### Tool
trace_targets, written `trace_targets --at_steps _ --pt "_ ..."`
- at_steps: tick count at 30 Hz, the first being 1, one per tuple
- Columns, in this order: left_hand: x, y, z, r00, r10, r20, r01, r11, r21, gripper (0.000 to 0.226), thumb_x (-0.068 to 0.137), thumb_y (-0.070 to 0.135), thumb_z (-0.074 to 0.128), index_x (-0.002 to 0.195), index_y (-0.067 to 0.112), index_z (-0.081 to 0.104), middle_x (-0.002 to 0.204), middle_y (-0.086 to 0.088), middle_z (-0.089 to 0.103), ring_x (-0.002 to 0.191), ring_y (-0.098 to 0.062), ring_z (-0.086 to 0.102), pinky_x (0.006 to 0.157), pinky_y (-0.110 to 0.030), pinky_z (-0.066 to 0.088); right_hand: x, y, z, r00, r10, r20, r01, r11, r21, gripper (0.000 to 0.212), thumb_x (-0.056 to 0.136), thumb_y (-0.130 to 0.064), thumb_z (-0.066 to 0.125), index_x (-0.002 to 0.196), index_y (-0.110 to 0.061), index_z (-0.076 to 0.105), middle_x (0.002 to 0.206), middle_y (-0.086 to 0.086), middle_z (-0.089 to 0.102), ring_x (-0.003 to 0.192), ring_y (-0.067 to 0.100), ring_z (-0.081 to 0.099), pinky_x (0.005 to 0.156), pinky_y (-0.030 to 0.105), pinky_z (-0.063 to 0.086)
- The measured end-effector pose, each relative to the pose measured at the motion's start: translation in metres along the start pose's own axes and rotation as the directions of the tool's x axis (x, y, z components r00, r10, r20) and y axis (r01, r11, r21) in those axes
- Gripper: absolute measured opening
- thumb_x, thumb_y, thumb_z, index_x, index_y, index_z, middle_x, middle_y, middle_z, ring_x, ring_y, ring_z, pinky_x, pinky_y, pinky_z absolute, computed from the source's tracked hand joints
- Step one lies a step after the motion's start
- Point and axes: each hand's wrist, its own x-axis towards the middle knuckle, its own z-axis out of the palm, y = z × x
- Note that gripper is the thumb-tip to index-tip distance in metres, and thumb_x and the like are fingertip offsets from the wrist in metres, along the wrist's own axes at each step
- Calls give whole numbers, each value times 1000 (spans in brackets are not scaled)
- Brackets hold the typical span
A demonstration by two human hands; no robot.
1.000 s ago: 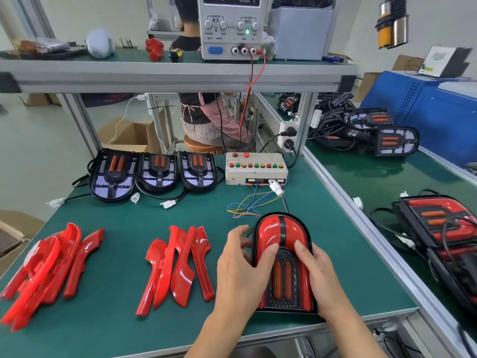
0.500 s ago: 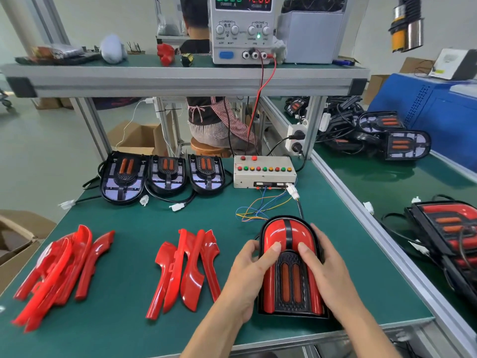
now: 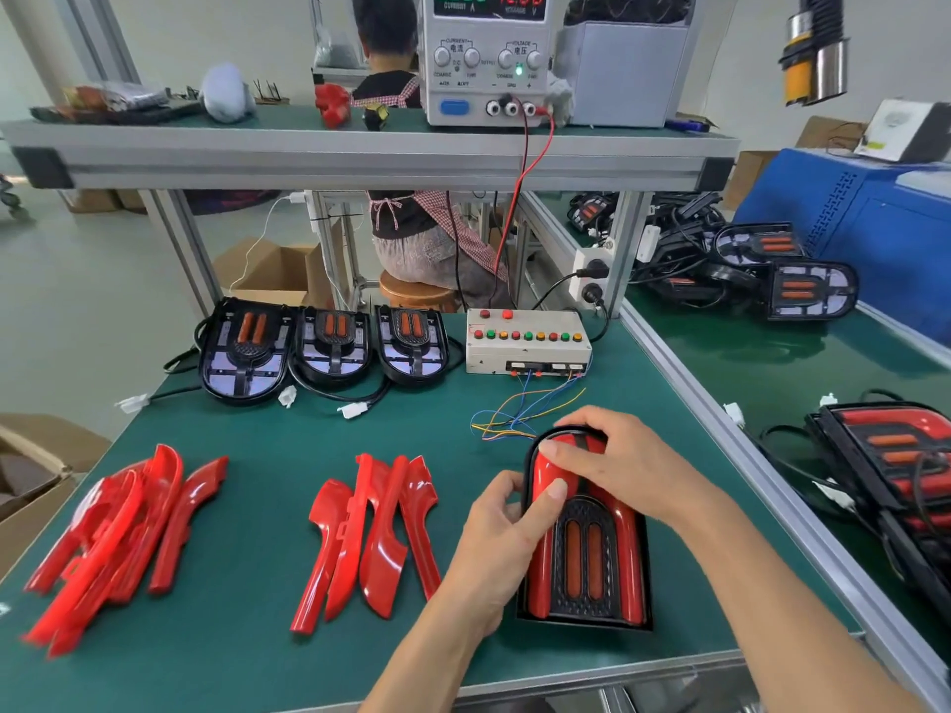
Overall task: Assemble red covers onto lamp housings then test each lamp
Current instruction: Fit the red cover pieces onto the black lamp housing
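Walls: plain white.
Floor [image 3: 103,280]: pale grey-green, glossy.
Bench [image 3: 247,656]: green mat, aluminium frame.
Shelf [image 3: 360,162]: overhead, far side.
Stool [image 3: 411,293]: wooden, beyond bench.
Boxes [image 3: 273,272]: cardboard, far left.

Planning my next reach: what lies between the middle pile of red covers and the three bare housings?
Only bare green mat lies between the covers and housings, plus white connectors, in the head view.

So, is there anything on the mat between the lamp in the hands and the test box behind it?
Only loose coloured wires lie on the mat between the lamp and the test box. Nothing solid stands there. Both the left hand and the right hand are already on the lamp.
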Motion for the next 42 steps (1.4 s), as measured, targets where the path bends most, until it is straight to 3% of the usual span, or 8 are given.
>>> trace_targets --at_steps 3,7,11,15,21,32,38,42 --pt "-1 -2 -2 1000 17 9 -18 999 40 45 89 51 69 115 15 61 99 -11 78 93 -31 75 83 -48 62 7 3 -2 1000 -17 17 16 999 39 47 65 -73 70 94 -35 71 91 -20 74 81 1 70 79 30 57" --pt "-10 -12 -11 998 56 21 -58 989 139 45 92 55 65 120 20 65 103 4 78 99 -12 74 85 -26 59 7 13 3 999 -15 -47 20 993 112 51 65 -73 71 95 -32 72 91 -18 75 81 2 72 79 30 56" --pt "-25 -26 -22 993 39 109 -67 962 266 45 87 51 70 123 25 64 112 10 76 107 -8 71 101 -37 54 3 19 3 996 -1 -87 17 983 185 48 66 -72 73 95 -34 73 91 -16 76 80 3 73 75 27 55" --pt "-28 -26 -28 986 18 167 -64 960 274 50 88 45 72 130 25 56 120 10 73 112 -9 68 101 -35 53 1 15 5 996 -17 -84 34 979 199 51 66 -72 74 97 -32 72 91 -15 76 80 5 74 74 28 56" --pt "-27 -30 -31 982 3 188 -52 966 253 41 90 37 70 126 26 55 120 3 72 105 -21 72 92 -48 59 -3 8 2 998 -35 -51 44 981 188 51 66 -73 73 99 -34 71 94 -17 75 83 4 73 77 30 58" --pt "-25 -32 -34 979 26 202 -69 976 208 30 90 26 73 117 31 61 117 -1 74 101 -26 74 98 -42 56 -1 3 -9 996 -5 94 -16 974 225 39 65 -64 78 94 -39 68 92 -9 77 80 11 76 76 34 62" --pt "-24 -34 -34 981 33 192 -66 983 169 29 88 23 75 111 37 64 116 -5 74 98 -29 73 98 -49 55 1 -2 -12 993 11 119 -40 971 235 51 62 -57 81 100 -24 69 89 -3 77 77 11 72 75 33 61" --pt "-23 -34 -35 980 26 197 -56 987 149 29 89 20 74 115 30 64 116 -6 74 101 -31 73 97 -46 57 2 -2 -10 994 29 109 -56 966 254 38 73 -44 85 100 -21 69 89 -1 77 77 12 73 72 31 61"
